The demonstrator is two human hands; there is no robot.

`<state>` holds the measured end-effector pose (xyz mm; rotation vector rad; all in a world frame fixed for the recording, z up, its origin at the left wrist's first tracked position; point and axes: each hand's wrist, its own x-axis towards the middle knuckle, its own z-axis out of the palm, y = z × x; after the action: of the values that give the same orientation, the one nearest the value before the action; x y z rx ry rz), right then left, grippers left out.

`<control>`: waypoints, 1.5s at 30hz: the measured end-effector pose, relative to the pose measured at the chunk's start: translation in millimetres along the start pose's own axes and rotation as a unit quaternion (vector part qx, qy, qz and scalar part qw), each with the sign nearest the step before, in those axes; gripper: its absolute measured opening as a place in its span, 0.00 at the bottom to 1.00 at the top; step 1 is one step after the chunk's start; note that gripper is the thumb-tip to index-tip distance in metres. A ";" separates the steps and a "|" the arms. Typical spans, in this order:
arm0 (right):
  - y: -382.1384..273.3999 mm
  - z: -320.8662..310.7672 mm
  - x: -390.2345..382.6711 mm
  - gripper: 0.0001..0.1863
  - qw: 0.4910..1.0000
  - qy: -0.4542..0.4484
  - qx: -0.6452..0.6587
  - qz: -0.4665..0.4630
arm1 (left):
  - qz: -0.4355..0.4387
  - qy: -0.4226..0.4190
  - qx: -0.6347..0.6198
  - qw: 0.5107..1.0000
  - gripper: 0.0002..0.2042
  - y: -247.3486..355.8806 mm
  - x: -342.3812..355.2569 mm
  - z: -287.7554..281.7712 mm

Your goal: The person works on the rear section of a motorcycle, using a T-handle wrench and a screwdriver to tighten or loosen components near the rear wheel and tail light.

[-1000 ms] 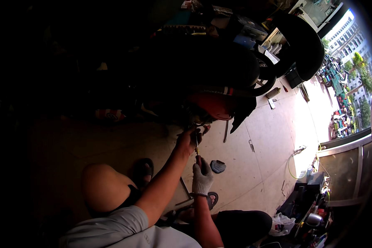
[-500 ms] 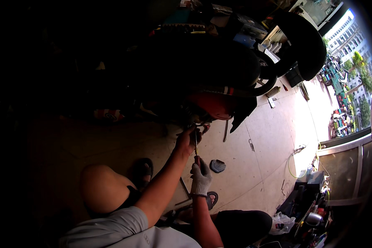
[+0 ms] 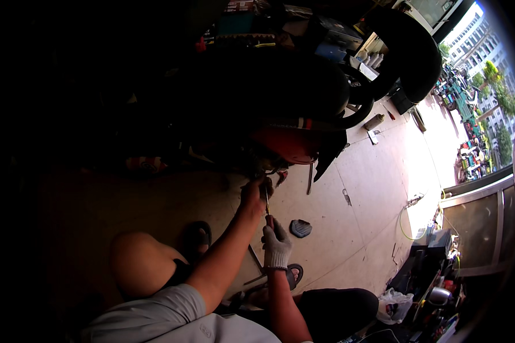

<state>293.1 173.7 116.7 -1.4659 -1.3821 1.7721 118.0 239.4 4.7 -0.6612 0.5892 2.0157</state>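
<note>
A motorbike or scooter, mostly dark with a red side panel (image 3: pixel 292 150), fills the upper middle. My right hand (image 3: pixel 277 246), in a pale knitted glove, is closed round the brown handle of a screwdriver (image 3: pixel 270 220). The screwdriver's thin shaft points up and away toward the vehicle's lower edge. My left hand (image 3: pixel 256 193) reaches in from the left, close beneath the vehicle and beside the shaft's far end. Its fingers are curled in shadow, and what they pinch is hidden. The tip of the screwdriver is too dark to make out.
A dark ribbed pad-like piece (image 3: pixel 300 228) lies on the tiled floor (image 3: pixel 326 251) right of my glove. A metal bar (image 3: pixel 310 179) and a bottle (image 3: pixel 374 122) lie farther off. A plastic bag (image 3: pixel 395 306) and piled tools sit at lower right. My sandalled feet flank my hands.
Both hands have shifted very slightly left with the screwdriver, and the left hand sits a little lower. The whole view has moved a little. The right hand keeps its hold.
</note>
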 end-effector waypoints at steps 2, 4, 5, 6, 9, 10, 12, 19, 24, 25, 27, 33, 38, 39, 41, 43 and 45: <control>3.5 -2.3 4.6 0.23 1.000 -0.001 0.015 -0.001 | -0.005 -0.012 0.005 1.000 0.05 0.0 1.7 0.1; 13.7 -6.1 13.3 0.22 0.999 0.006 0.025 -0.047 | -0.009 -0.047 0.008 0.999 0.06 0.2 3.0 -3.0; 17.9 -9.5 17.4 0.22 0.997 0.009 0.031 -0.070 | -0.013 -0.060 -0.002 0.998 0.07 -0.9 5.5 -2.0; 9.8 2.0 13.3 0.21 0.997 -0.006 0.002 -0.079 | 0.001 -0.065 -0.008 0.998 0.08 13.8 12.5 -14.2; -30.3 -8.0 2.4 0.20 0.990 0.012 -0.085 -0.109 | -0.027 -0.059 -0.029 0.997 0.09 -1.1 6.3 -8.5; -36.8 -8.5 0.8 0.19 0.988 0.013 -0.095 -0.119 | -0.030 -0.053 -0.034 0.998 0.10 0.2 4.2 -7.2; -38.3 -7.0 1.2 0.18 0.987 0.013 -0.094 -0.129 | -0.029 -0.061 -0.040 0.997 0.10 4.7 -0.1 -6.3; -36.2 -9.1 2.1 0.19 0.988 0.012 -0.083 -0.127 | -0.016 -0.067 -0.038 0.997 0.06 0.5 -19.2 10.6; -33.9 1.2 3.7 0.19 0.990 -0.007 -0.080 -0.118 | 0.307 0.134 0.454 0.826 0.08 5.9 -38.3 6.2; -32.0 4.7 3.5 0.20 0.990 -0.009 -0.075 -0.116 | 0.410 0.190 0.629 0.633 0.09 7.1 -43.4 5.0; -29.5 -4.9 5.6 0.21 0.991 0.006 -0.072 -0.116 | 0.538 0.116 0.598 0.583 0.12 -6.0 -85.8 47.0; -12.6 -10.4 10.4 0.22 0.989 0.009 -0.084 -0.117 | 0.437 -0.051 0.661 0.608 0.33 -26.6 -101.9 83.2; 3.8 -15.0 16.3 0.22 0.990 0.002 -0.095 -0.105 | 0.493 -0.055 0.655 0.571 0.34 -28.3 -99.0 78.7; -0.7 -12.0 13.1 0.22 0.992 0.001 -0.080 -0.101 | 0.486 -0.058 0.650 0.581 0.34 -27.3 -98.9 77.0; -7.4 -10.3 10.9 0.22 0.993 -0.003 -0.067 -0.101 | 0.472 -0.067 0.641 0.602 0.33 -25.8 -97.9 75.3; -10.2 -9.9 9.5 0.22 0.991 -0.012 -0.070 -0.109 | 0.485 -0.054 0.647 0.586 0.33 -24.2 -96.3 74.7; -10.8 -8.3 8.9 0.22 0.991 -0.007 -0.076 -0.107 | 0.490 -0.049 0.642 0.588 0.31 -23.9 -96.2 74.8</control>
<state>295.1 188.6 122.8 -1.3247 -1.6458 1.5767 165.1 239.2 119.6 0.8842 2.3537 1.7108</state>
